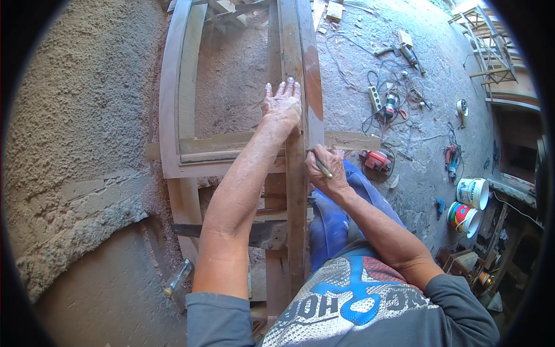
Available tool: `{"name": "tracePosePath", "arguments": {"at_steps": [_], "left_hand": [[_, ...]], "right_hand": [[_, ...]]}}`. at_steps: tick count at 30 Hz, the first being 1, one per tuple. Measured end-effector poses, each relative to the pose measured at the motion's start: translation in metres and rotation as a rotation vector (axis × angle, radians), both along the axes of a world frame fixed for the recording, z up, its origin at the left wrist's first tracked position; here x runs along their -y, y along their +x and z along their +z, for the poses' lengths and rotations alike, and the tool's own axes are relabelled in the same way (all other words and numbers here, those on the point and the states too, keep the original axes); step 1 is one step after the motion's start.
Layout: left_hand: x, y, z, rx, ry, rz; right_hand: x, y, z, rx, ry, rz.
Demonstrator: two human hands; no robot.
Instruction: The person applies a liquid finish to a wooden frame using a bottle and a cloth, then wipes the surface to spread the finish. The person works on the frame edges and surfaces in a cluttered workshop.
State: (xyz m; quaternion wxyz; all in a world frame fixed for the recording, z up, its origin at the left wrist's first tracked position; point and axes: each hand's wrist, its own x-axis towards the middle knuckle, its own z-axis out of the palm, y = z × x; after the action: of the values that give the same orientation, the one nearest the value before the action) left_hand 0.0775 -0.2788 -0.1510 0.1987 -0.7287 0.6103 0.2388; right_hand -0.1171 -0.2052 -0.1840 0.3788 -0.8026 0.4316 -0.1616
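My left hand [283,108] lies with its fingers stretched out on a long narrow wooden board [295,202], pressing on its upper face. That board rests lengthwise along the right side of a wooden frame [171,115]. Close by, my right hand [328,173] is closed around a pencil [323,168], held beside the board's right edge near the frame's lower corner. The pencil's tip is too small to make out. A wooden crosspiece [352,140] passes under the frame, and its right end sticks out past my right hand.
A handsaw [267,234] lies across the supports below my left forearm. On the dusty floor to the right are a red power tool [377,161], a power strip [374,99], tangled cables and two buckets [472,192]. A rough wall [87,87] rises at left.
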Motion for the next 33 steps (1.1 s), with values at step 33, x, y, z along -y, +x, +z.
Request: {"name": "tracePosePath", "arguments": {"at_steps": [33], "left_hand": [[-0.036, 0.015, -0.081, 0.241, -0.479, -0.155]], "right_hand": [[0.164, 0.039, 0.038, 0.054, 0.198, 0.134]]}}
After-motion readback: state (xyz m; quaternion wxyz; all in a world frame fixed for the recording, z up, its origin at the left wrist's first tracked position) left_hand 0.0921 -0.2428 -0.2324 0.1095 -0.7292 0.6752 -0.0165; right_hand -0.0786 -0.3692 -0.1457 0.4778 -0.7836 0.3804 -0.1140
